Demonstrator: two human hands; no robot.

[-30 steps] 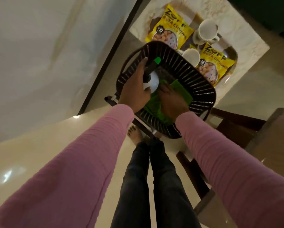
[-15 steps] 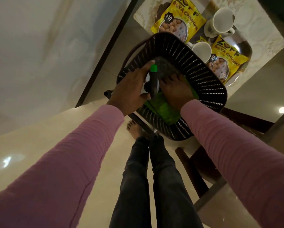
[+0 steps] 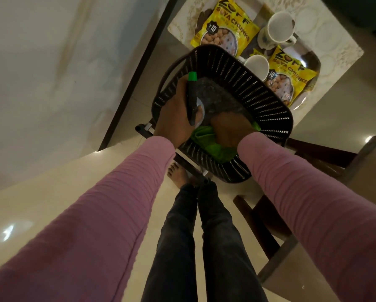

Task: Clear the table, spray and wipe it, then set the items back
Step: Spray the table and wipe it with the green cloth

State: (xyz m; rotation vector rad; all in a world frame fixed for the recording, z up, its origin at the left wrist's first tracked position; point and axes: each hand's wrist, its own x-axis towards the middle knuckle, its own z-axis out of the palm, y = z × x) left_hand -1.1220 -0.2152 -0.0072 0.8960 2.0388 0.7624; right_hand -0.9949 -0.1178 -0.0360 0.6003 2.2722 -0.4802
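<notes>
A black slatted basket (image 3: 270, 99) stands at the near edge of the table (image 3: 335, 46), which has a pale patterned top. Inside it, the left hand (image 3: 174, 118) grips a spray bottle (image 3: 191, 101) with a black trigger head and green nozzle, and the right hand (image 3: 228, 131) grips a crumpled green cloth (image 3: 206, 140). Beyond the basket lie two yellow soya chunk packets (image 3: 224, 29) (image 3: 289, 77) and two white cups (image 3: 279, 27) (image 3: 258, 66).

black slatted basket (image 3: 267, 105), green cloth (image 3: 206, 140), yellow packets (image 3: 224, 29), white cups (image 3: 279, 27), pink sleeves (image 3: 117, 203).
</notes>
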